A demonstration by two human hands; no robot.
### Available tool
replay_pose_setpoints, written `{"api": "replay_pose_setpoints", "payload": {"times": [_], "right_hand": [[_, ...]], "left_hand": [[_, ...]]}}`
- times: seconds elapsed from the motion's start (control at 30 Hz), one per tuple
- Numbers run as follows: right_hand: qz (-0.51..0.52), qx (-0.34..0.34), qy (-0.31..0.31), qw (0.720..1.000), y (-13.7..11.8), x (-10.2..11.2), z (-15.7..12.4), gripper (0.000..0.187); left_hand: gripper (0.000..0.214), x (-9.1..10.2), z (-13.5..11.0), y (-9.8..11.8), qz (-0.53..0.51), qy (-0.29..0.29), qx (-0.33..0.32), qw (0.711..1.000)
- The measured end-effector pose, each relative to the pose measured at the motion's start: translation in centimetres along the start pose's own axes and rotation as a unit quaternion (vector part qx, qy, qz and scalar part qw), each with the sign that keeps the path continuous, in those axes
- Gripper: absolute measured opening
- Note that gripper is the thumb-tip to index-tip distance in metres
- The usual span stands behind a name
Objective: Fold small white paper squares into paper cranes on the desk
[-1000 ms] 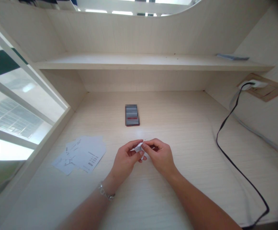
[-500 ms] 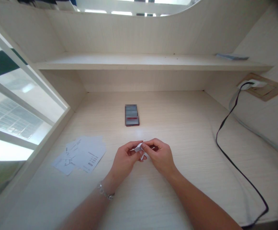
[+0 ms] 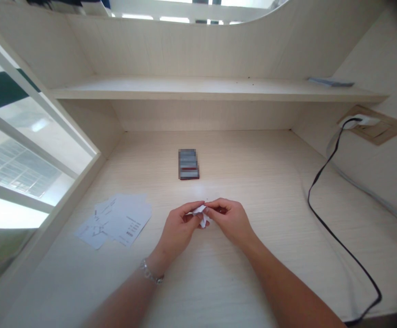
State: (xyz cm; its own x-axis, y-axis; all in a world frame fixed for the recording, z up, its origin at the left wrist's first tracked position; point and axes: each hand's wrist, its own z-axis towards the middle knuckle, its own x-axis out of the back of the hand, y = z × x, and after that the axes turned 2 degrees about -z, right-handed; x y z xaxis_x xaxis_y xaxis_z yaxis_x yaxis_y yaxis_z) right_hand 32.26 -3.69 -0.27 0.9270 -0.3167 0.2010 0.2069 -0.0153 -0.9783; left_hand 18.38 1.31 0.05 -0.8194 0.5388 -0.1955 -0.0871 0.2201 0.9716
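A small piece of folded white paper (image 3: 203,220) is pinched between my two hands over the middle of the desk. My left hand (image 3: 181,224) grips its left side between thumb and fingers. From the right, my right hand (image 3: 226,216) pinches the paper's edge, fingertips close to those of the left. My fingers cover much of the paper, so its full shape is hidden. To the left lie several overlapping white paper sheets (image 3: 130,216) with printed or drawn marks. Beyond my hands rests a dark, blurred-out rectangular object (image 3: 188,164), perhaps a phone.
A black cable (image 3: 335,237) runs from a wall socket (image 3: 374,125) down the desk's right side. A shelf (image 3: 219,86) spans the back, with a thin flat item (image 3: 331,82) at its right end. White bars (image 3: 30,141) border the left.
The paper between my fingers has shifted and shows a wider face below the fingertips. Both hands keep nearly the same place; the other things have not moved.
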Motion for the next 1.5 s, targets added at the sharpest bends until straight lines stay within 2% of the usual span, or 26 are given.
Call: {"api": "replay_pose_setpoints", "payload": {"times": [0.3, 0.5, 0.9, 1.5], "right_hand": [[-0.012, 0.005, 0.024, 1.000, 0.16, -0.05, -0.06, 0.016], [-0.019, 0.012, 0.023, 0.999, -0.19, 0.02, -0.11, 0.016], [-0.035, 0.014, 0.044, 0.998, -0.09, -0.44, -0.25, 0.014], [-0.073, 0.040, 0.049, 0.995, 0.02, -0.38, -0.35, 0.012]], "left_hand": [[0.038, -0.07, -0.19, -0.07, -0.016, 0.000, 0.029, 0.999], [0.042, -0.04, -0.24, 0.14, -0.078, -0.013, 0.065, 0.995], [0.041, 0.06, -0.14, -0.31, -0.085, -0.025, 0.051, 0.995], [0.040, 0.12, -0.17, -0.07, -0.093, -0.037, 0.072, 0.992]]}}
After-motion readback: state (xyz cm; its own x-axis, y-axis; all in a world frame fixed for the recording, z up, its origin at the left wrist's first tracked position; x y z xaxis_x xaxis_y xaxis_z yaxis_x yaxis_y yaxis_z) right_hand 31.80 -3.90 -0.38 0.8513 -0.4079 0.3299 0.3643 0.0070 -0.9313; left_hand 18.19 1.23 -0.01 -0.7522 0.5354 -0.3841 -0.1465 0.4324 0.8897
